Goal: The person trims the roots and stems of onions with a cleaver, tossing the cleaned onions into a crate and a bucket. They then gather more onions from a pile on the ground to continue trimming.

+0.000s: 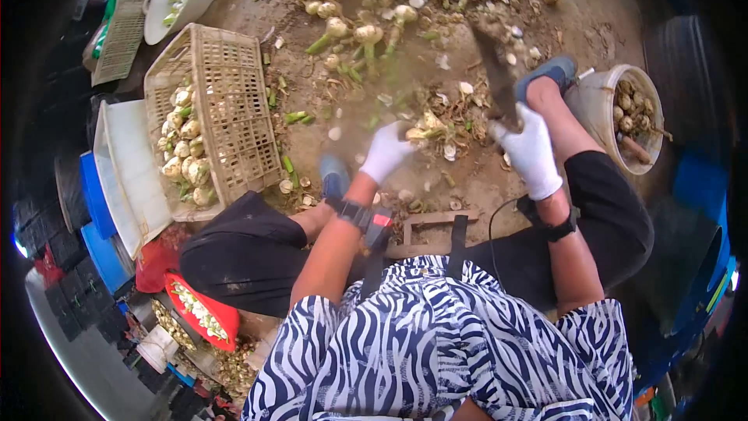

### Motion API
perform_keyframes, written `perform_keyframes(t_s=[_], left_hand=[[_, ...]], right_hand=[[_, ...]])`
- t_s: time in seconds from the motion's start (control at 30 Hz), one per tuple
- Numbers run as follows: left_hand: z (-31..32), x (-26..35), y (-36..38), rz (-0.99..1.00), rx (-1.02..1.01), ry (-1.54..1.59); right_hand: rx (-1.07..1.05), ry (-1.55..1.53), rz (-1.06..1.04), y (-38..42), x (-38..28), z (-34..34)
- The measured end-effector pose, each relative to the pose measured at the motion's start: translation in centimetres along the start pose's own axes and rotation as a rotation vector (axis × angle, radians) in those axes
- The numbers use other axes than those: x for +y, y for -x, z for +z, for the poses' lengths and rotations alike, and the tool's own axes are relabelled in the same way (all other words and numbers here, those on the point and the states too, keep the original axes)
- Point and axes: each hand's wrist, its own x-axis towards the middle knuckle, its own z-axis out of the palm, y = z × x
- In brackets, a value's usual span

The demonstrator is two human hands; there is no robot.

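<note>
My left hand point(387, 152), in a white glove, is closed on a pale root vegetable point(425, 131) with a rough, rooty end. To its right, my right hand point(530, 152), also gloved in white, grips the handle end of a dark knife point(494, 62). The blade points up and away from me and looks blurred. Between the hands, trimmings point(460, 121) of roots and peel lie on the brown ground. Beyond them is a heap of similar vegetables point(368, 34), several with green stalks.
A tilted plastic crate point(238, 101) of pale vegetables stands at the left. At the right is a white bucket point(600, 101) of vegetables with a wooden handle in it. A red container point(227, 320) with pale pieces sits at lower left. My feet flank the trimmings.
</note>
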Motion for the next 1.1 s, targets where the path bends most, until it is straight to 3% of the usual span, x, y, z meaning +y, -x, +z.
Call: perform_keyframes(t_s=[0.07,0.13,0.3,0.4,0.47,0.53,0.6,0.67,0.73,0.77,0.8,0.83,0.87,0.93,1.07,1.1], left_hand=[[-1.8,0.2,0.8,0.049,0.101,0.112],[-3.4,1.8,2.1,-0.033,0.191,0.269],[-6.6,5.5,5.1,-0.076,0.242,0.636],[-8.7,5.5,6.5,0.065,0.38,0.68],[-11.1,4.9,7.4,0.04,0.451,1.103],[-12.9,4.2,8.4,0.051,0.484,1.057],[-14.6,2.0,8.7,0.061,0.579,1.029],[-18.3,0.3,9.5,-0.008,0.655,1.023],[-22.6,-5.4,9.5,0.451,1.04,0.153],[-25.0,-2.8,11.6,0.28,1.057,0.403],[-28.5,1.2,14.0,-0.028,1.065,0.473],[-31.4,-2.8,14.1,-0.169,1.127,-0.053],[-33.7,-2.5,15.3,-0.446,0.969,-0.288],[-37.1,-6.3,15.4,-0.624,0.86,-0.51],[-42.2,-15.6,14.3,-0.602,0.901,-0.659],[-43.1,-16.7,13.8,-0.588,0.886,-0.692]], right_hand=[[-0.137,-0.02,0.075,0.9,-1.6,1.6],[-0.148,0.081,-0.074,1.9,-4.8,2.5],[-0.224,0.137,-0.178,1.8,-8.9,4.5],[-0.168,0.16,-0.207,2.0,-4.3,6.9],[-0.279,0.321,-0.059,1.8,-0.3,7.3],[-0.176,0.245,-0.064,2.0,-1.7,7.0],[-0.219,0.054,0.105,0.4,-4.5,7.0],[-0.222,0.019,0.055,-1.4,-5.7,7.5],[-0.201,0.015,-0.019,-3.2,-4.7,8.3],[-0.217,-0.009,-0.014,-3.5,-5.6,8.7],[-0.23,-0.032,0.002,-3.8,-7.1,8.5],[-0.219,-0.016,-0.065,-3.8,-8.9,8.5],[-0.255,0.007,0.032,-4.8,-7.8,9.0],[-0.217,-0.038,-0.006,-5.2,-9.1,9.7],[-0.163,0.004,-0.039,-5.0,-9.4,9.5],[-0.162,-0.04,0.034,-4.2,-10.2,9.3]])
